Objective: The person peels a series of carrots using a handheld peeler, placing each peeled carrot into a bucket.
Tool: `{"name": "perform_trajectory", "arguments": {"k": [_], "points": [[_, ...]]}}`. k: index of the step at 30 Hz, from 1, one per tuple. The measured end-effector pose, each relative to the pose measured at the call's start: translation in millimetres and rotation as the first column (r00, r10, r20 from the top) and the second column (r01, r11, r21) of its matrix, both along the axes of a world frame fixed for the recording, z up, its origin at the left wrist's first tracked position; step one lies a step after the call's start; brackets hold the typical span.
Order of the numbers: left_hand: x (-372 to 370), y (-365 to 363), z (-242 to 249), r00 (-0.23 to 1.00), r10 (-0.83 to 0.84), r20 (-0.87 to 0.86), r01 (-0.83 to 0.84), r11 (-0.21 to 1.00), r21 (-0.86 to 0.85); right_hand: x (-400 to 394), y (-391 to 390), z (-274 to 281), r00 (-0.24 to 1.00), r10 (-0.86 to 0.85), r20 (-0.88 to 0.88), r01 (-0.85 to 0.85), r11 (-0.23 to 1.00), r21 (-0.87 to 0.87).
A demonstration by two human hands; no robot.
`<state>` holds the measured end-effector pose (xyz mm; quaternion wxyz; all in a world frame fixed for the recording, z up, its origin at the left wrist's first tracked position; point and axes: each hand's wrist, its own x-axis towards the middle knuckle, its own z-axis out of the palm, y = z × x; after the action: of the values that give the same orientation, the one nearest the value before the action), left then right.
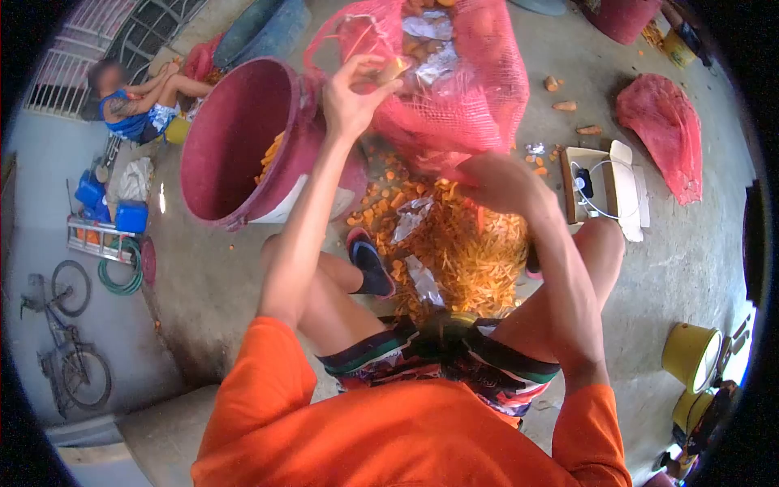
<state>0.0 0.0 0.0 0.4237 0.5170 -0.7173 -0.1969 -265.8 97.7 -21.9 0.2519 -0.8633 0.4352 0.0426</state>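
My left hand (357, 97) is raised beside the red mesh sack (487, 89), its fingers pinching a small pale yellowish piece (393, 70). My right hand (503, 183) reaches to the sack's lower edge, blurred, and what its fingers hold cannot be made out. Between my legs lies a large heap of orange peelings (479, 260), with cut orange pieces (377, 203) along its left side. Crumpled clear plastic (412, 217) rests on the heap. The sack holds brownish orange pieces and some shiny plastic.
A large maroon bucket (243, 146) with orange pieces inside leans at the left. At the right are an open cardboard box (604, 183) with a cable, another red mesh sack (661, 130) and a yellow bucket (686, 353). Another person (134, 114) sits at the far upper left.
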Motion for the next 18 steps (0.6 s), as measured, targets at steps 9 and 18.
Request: {"name": "perform_trajectory", "arguments": {"k": [9,18], "points": [[-2.7,124.8,-29.3,0.654,0.010,-0.756,0.109,0.988,0.108,39.1,8.1,19.3,0.688,0.017,0.725,0.099,0.988,-0.117],[2.0,151.1,-44.7,0.461,-0.051,-0.886,0.248,0.966,0.074,65.0,13.3,1.8,0.717,0.096,0.690,0.099,0.966,-0.238]]}}
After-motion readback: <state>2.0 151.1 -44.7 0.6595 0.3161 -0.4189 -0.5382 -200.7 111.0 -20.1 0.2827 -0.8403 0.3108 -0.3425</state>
